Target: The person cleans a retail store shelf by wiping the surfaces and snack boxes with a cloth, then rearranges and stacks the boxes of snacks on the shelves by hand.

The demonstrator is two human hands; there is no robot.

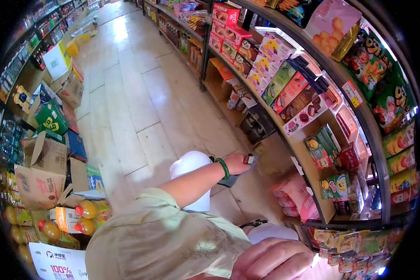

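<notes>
My left hand (238, 164), with a green bangle (223, 169) at its wrist, reaches out low beside the shelving. Its fingers are closed around a dark grey flat object (229, 180), whose kind I cannot make out. My right hand (273, 259) is close to my body at the bottom of the view, fingers curled together; anything inside it is hidden. Pink plastic-wrapped packs (295, 196) sit on the bottom shelf, to the right of my left hand. White trouser legs (191, 171) show below my light green shirt (168, 233).
Shelving (291, 144) with boxed and bagged snacks curves along the right. Open cardboard boxes (44, 163) and bottles of orange drink (89, 209) line the left. A pale tiled floor (126, 93) runs between them. Hanging snack packets (354, 242) are at lower right.
</notes>
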